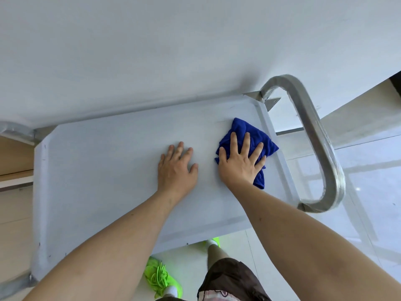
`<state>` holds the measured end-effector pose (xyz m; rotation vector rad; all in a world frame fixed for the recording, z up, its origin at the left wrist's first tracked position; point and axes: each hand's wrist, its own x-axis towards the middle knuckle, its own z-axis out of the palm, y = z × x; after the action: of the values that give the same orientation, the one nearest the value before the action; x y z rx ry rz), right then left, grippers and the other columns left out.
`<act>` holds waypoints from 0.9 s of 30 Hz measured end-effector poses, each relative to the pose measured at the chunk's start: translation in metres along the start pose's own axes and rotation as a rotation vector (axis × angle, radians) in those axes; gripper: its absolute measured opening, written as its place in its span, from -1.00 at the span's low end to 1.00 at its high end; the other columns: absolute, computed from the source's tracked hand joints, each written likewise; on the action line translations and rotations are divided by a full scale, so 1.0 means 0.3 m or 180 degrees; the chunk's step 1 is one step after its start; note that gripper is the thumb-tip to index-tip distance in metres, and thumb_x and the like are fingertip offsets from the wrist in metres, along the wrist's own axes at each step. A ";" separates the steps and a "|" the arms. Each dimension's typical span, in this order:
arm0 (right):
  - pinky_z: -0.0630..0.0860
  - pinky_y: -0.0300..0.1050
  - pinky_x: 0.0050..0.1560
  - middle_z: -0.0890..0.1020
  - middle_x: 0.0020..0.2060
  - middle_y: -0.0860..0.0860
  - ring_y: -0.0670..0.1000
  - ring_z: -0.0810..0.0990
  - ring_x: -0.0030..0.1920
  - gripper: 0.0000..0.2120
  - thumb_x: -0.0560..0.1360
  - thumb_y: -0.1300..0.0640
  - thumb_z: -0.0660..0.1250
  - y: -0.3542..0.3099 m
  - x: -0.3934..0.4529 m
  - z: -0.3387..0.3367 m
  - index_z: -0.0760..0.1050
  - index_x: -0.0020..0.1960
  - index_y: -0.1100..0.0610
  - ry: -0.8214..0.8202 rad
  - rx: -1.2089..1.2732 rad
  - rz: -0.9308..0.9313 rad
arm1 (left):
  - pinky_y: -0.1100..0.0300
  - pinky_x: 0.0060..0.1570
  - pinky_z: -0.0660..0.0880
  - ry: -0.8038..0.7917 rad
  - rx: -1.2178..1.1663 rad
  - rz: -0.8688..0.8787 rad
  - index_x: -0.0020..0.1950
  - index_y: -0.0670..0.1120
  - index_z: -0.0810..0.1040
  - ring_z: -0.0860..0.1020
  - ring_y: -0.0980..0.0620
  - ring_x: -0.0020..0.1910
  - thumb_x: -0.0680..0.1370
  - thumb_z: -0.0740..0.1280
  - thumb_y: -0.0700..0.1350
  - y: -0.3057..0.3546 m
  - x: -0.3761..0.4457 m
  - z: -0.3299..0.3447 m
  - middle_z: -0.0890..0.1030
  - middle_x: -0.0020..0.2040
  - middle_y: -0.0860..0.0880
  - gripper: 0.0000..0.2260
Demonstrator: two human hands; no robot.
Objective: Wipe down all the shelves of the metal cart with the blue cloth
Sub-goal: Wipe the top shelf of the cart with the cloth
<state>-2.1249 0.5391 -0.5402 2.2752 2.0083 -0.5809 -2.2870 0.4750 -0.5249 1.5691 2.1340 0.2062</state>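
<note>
The metal cart's top shelf [104,170] fills the middle of the view, pale grey with a raised rim. A crumpled blue cloth [245,131] lies near the shelf's right end, close to the rim. My right hand [240,161] presses flat on the cloth with its fingers spread, covering the cloth's lower half. My left hand [176,168] rests palm down on the bare shelf, just left of the cloth, holding nothing. The lower shelves are hidden under the top one.
A curved metal handle [314,135] sticks out from the cart's right end. A white wall runs along the far side of the cart. Wooden furniture [15,161] stands at the left. My legs and bright green shoes [160,279] are on the tiled floor below the near edge.
</note>
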 end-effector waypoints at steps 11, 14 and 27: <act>-0.39 0.34 0.43 -0.22 0.61 -0.07 0.24 -0.40 0.52 -0.42 0.61 -0.29 -0.11 -0.339 -0.290 0.179 -0.19 0.58 -0.24 -0.0147 -0.0202 -0.0827 | -0.09 0.48 0.13 0.0561 0.0081 -0.0544 0.49 -0.09 0.36 0.14 -0.21 0.54 0.61 0.22 0.06 -0.401 -0.254 -0.120 0.30 0.53 -0.15 -0.53; -0.40 0.34 0.43 -0.21 0.61 -0.06 0.25 -0.40 0.52 -0.42 0.61 -0.29 -0.13 -0.464 -0.391 0.241 -0.19 0.58 -0.23 -0.0216 -0.0290 -0.1179 | -0.08 0.49 0.10 0.0581 0.0225 -0.0676 0.52 -0.06 0.31 0.11 -0.20 0.55 0.62 0.18 0.11 -0.525 -0.347 -0.152 0.26 0.54 -0.14 -0.50; -0.35 0.41 0.43 -0.23 0.61 -0.05 0.29 -0.40 0.52 -0.41 0.61 -0.28 -0.15 -0.864 -0.753 0.425 -0.21 0.59 -0.20 -0.0597 -0.0706 -0.2507 | 0.04 0.52 0.03 0.1273 -0.0644 -0.1478 0.56 -0.05 0.21 0.06 -0.06 0.57 0.63 0.13 0.16 -0.849 -0.665 -0.241 0.19 0.58 -0.08 -0.46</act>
<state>-2.4254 0.3293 -0.5352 1.2008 2.6539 -0.5309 -2.4934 0.2166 -0.5044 0.9406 2.6165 0.5948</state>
